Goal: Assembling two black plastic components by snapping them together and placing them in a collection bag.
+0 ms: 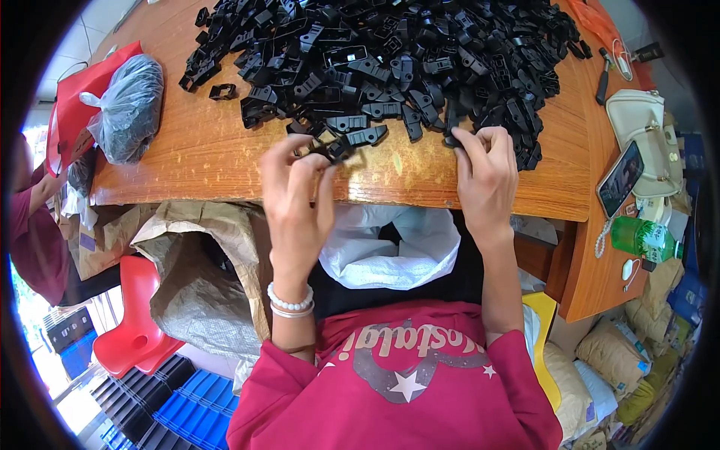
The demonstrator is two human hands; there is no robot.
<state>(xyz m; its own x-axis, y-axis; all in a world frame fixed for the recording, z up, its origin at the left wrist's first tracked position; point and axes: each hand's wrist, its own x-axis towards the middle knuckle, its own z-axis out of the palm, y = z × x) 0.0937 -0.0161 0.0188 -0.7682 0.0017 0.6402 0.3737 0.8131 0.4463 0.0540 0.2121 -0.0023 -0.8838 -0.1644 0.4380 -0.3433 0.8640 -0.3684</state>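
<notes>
A large heap of black plastic parts (360,67) covers the far middle of the wooden table (187,169). At the heap's near left edge, my left hand (294,191) has its fingers curled round a small black plastic part (337,150). My right hand (486,169) is at the near edge of the heap, thumb and forefinger pinched on a dark, narrow black part (452,127). That part's far end runs in among the others. Below the table edge, between my forearms, an open white sack (360,259) sits at my lap; its inside is dark.
A brown woven sack (202,292) stands open at left, beside a red chair (135,322). A tied plastic bag (129,112) lies on the table's left. At right are a phone (621,180), a white handbag (645,135) and a green bottle (643,238). Another person's sleeve (45,191) shows far left.
</notes>
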